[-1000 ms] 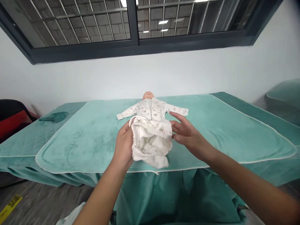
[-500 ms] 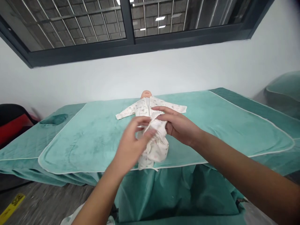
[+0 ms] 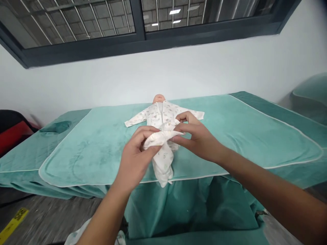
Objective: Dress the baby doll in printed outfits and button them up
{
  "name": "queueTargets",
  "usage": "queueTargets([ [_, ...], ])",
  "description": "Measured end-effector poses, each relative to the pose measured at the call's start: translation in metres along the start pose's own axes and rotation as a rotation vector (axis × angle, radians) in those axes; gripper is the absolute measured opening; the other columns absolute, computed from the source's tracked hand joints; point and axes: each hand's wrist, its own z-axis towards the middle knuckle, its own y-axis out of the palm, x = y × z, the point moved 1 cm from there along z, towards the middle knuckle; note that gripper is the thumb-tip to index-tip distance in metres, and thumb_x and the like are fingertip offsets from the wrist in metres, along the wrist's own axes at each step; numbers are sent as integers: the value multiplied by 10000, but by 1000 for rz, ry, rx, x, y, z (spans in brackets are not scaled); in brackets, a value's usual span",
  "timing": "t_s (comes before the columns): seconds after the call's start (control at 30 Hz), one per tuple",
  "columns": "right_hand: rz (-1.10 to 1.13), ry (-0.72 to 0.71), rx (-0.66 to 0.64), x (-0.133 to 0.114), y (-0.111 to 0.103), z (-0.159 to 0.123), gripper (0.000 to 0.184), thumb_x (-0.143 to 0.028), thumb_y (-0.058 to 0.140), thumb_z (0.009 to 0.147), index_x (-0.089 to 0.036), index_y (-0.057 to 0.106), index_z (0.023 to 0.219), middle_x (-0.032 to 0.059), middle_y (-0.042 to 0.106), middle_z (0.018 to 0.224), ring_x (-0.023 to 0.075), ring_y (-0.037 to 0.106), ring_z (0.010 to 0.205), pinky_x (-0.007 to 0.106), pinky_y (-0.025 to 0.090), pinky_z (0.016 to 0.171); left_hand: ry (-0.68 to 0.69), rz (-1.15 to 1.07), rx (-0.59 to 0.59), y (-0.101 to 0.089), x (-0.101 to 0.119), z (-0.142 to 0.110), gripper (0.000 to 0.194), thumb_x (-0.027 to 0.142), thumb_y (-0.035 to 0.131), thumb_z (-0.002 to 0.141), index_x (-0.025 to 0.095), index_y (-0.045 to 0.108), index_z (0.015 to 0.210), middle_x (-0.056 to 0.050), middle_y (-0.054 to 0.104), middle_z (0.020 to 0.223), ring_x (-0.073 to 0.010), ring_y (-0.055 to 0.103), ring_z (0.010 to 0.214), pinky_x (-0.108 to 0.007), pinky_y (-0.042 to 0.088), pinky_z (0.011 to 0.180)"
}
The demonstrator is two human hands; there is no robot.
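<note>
White printed baby pants (image 3: 162, 161) hang bunched between my hands, with the gathered waistband on top and the lower part drooping over the front edge of the bed. My left hand (image 3: 135, 154) pinches the waistband's left side between thumb and fingers. On the other side, my right hand (image 3: 198, 136) grips its right end. Just beyond lies a baby doll (image 3: 159, 98) on its back, dressed in a white printed long-sleeved top (image 3: 153, 114) with both sleeves spread out. The doll's legs are hidden behind the pants and my hands.
A green plush mat (image 3: 97, 146) covers the bed against a white wall (image 3: 163, 75). Above is a dark-framed barred window (image 3: 143, 35). A red and black item (image 3: 14, 136) stands at left, a green rounded cushion (image 3: 310, 88) at right. Green cloth (image 3: 191, 207) hangs in front.
Both hands have spread the waistband into a clear band, and my left hand has moved slightly left. The pants' lower part now hangs narrower. The view has tilted down a little.
</note>
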Motion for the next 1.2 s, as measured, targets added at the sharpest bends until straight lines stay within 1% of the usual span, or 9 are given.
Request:
queueTargets([
  [0.1,168,-65,46,-17,-13,4,252,-407,699,864,-218,637,710,75,547,1136,244,528,1115,412,457,961,-76,-276,10,-9,9,0,123,290,756,739,207,697,807,-11,651,814,-129,543,612,-237,423,536],
  [0.27,681,170,-74,-33,-9,3,386,-541,689,846,-215,570,678,2,554,721,143,550,666,291,468,611,-198,-575,93,-9,18,2,249,353,779,711,249,686,917,-7,671,778,-189,635,707,-272,492,609],
  [0.43,972,392,-33,-25,12,3,421,-624,661,831,-217,570,768,-8,582,712,144,572,661,276,482,620,-450,-587,-29,8,13,-1,447,517,741,758,189,714,1060,-90,739,841,-306,706,870,-374,558,714],
  [0.67,1038,545,83,6,19,0,534,-698,559,861,-234,656,1107,60,706,940,226,675,878,336,544,742,-580,-463,-476,10,-14,-13,387,435,853,679,144,756,914,-102,754,842,-235,709,723,-298,543,616],
  [0.73,998,522,-17,15,22,-8,468,-659,606,855,-223,678,1010,39,703,903,190,663,799,300,526,688,-566,-515,-362,11,-18,-10,336,389,852,691,161,736,908,-76,754,830,-201,701,687,-275,545,611],
  [0.9,738,455,-634,19,28,-25,312,-475,765,792,-191,733,918,14,722,918,188,667,850,288,506,760,-516,-666,-33,19,-26,-1,356,402,837,701,178,681,928,-31,730,752,-201,703,675,-292,565,647],
  [1.0,829,490,-448,18,27,-20,354,-503,718,832,-178,735,972,47,736,965,209,681,890,322,524,805,-579,-640,-98,17,-32,-1,432,467,806,730,149,694,999,-59,731,752,-215,701,677,-291,550,621],
  [1.1,975,534,-169,18,25,-13,410,-526,709,838,-169,714,1039,77,732,1005,204,684,883,315,537,787,-584,-560,-325,8,-36,-2,476,479,809,728,120,712,1026,-91,745,803,-222,703,698,-284,537,617],
  [1.2,989,553,-123,15,29,-10,416,-541,718,825,-172,702,1017,74,725,982,195,681,851,295,533,742,-558,-452,-547,4,-33,-2,400,357,815,745,141,710,1064,-103,756,955,-244,722,833,-311,557,727],
])
